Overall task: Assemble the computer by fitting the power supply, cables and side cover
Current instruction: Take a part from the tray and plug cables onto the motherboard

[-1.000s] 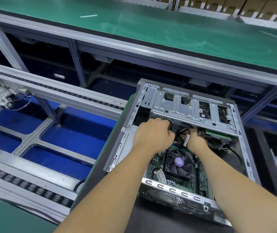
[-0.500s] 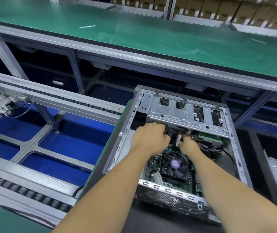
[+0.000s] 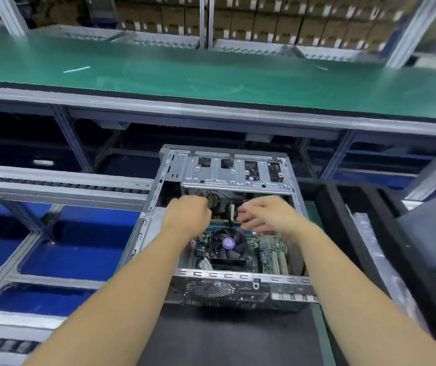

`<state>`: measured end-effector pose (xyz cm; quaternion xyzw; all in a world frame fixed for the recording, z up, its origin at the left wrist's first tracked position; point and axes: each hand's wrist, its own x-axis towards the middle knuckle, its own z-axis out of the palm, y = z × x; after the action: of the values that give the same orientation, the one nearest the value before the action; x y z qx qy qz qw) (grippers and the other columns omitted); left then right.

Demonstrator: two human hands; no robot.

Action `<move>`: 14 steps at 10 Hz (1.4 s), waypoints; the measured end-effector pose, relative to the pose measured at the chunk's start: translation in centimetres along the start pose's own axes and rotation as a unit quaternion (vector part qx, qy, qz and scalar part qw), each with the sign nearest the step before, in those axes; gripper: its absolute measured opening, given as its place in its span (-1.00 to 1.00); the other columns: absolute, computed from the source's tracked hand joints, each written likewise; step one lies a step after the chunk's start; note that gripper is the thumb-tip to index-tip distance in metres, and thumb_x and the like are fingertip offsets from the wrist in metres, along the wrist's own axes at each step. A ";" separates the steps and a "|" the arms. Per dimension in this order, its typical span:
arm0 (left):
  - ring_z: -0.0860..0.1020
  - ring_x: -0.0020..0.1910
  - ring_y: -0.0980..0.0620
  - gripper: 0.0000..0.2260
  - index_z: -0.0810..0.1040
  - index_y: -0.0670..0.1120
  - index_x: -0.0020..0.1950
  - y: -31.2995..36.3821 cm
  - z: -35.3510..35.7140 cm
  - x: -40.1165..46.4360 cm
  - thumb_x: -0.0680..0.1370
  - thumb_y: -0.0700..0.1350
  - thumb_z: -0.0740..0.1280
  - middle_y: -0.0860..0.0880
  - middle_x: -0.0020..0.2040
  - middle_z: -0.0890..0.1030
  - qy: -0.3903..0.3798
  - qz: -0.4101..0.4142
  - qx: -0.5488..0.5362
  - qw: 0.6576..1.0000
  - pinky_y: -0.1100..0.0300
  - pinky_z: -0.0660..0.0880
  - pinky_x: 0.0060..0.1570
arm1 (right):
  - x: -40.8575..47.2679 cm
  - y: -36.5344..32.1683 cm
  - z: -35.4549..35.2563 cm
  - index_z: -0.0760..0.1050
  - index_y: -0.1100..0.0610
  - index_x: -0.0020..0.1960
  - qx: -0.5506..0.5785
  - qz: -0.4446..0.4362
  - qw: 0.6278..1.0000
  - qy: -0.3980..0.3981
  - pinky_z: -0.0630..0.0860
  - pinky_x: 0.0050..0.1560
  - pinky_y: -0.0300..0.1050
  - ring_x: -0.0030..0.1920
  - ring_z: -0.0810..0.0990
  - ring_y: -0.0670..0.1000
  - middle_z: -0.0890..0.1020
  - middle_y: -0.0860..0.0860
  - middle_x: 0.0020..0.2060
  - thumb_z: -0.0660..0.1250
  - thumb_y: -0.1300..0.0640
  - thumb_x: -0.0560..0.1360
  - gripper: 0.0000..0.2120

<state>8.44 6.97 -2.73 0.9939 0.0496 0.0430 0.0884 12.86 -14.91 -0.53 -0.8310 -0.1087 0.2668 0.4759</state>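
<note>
The open computer case (image 3: 227, 178) lies on its side on my dark worktop (image 3: 227, 336), bare steel frame up, green motherboard (image 3: 269, 247) and black cooler fan (image 3: 228, 244) showing. My left hand (image 3: 187, 212) is curled inside around something I cannot make out. My right hand (image 3: 267, 213) hovers with fingers loose beside a white cable connector (image 3: 231, 211).

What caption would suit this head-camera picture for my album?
Both hands, left hand and right hand, reach among cables inside an open computer case above its cooling fan on an assembly line.

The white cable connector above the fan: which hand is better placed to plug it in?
Probably the right hand: its fingertips are right beside the white connector. The left hand is curled further left.
</note>
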 end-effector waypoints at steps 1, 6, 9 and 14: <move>0.57 -0.04 -0.15 -0.71 0.51 -0.03 -0.14 2.9 -1.3 -0.7 0.66 -0.02 0.07 -0.04 -0.07 0.65 0.025 0.006 -0.016 1.000 0.02 0.44 0.01 | -1.5 0.5 -3.6 0.67 0.17 -0.05 0.086 -0.037 0.978 0.186 0.63 -0.29 -0.21 -0.36 0.69 -0.03 0.72 0.05 -0.34 0.30 0.03 0.66 -0.73; 0.48 -0.07 -0.11 -0.79 0.58 -0.05 0.02 22.9 0.4 -1.8 0.61 -0.07 0.15 -0.01 -0.12 0.59 -0.025 0.251 -0.101 0.963 0.00 0.47 -0.02 | -5.8 21.8 -11.5 0.60 0.25 0.26 -0.084 0.202 0.938 0.268 0.52 0.22 0.01 0.20 0.61 0.19 0.65 0.21 0.20 0.24 0.34 0.57 -0.70; 0.53 -0.08 -0.08 -0.80 0.57 -0.03 -0.02 25.7 3.8 -1.4 0.59 -0.06 0.16 0.03 -0.10 0.60 -0.036 0.220 -0.081 0.971 0.01 0.42 0.02 | -2.3 25.8 -10.3 0.18 0.25 0.59 -0.149 0.262 0.948 0.105 0.36 0.39 0.02 0.45 0.41 0.24 0.38 0.24 0.49 0.22 0.28 0.64 -0.45; 0.51 -0.11 0.00 -0.85 0.55 -0.02 -0.06 25.5 3.7 -1.5 0.56 -0.09 0.18 0.06 -0.12 0.57 -0.008 0.160 -0.194 0.968 0.08 0.49 -0.15 | -4.1 19.8 -12.8 0.54 0.25 0.09 -0.158 0.172 0.897 0.376 0.51 -0.13 0.02 -0.04 0.57 0.26 0.64 0.19 -0.01 0.26 0.26 0.57 -0.86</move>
<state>9.57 -18.77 -1.90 0.9531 -0.1202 0.0574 0.2717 15.01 -36.39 -10.74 -0.9394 0.1823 -0.0083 0.2902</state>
